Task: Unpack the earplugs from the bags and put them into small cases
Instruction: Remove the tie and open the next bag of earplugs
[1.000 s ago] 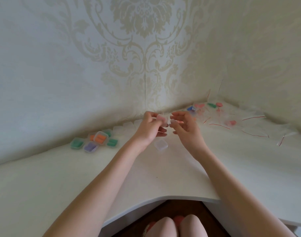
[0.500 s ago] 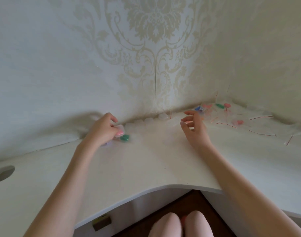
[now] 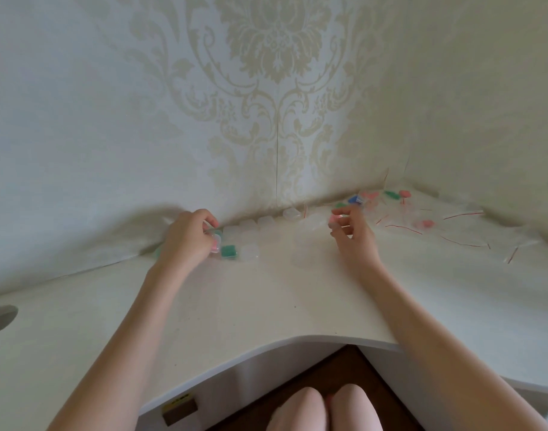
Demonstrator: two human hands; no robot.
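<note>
The left hand (image 3: 188, 237) has its fingers curled round a small clear plastic case with pink earplugs inside (image 3: 215, 244) and sets it down on the white counter (image 3: 266, 300), right beside a clear case with green earplugs (image 3: 228, 251); other full cases may hide under the hand, but I cannot tell. The right hand (image 3: 353, 241) hangs just above the counter with fingers loosely bent and pinches nothing — it points toward the pile of small clear bags with red strips (image 3: 422, 219) in the corner. Some bags there look flat and used up; a few hold pink, green and blue earplugs. A row of empty clear cases (image 3: 250, 228) waits by the wall; so the job looks partly done, with more bags left to open.
</note>
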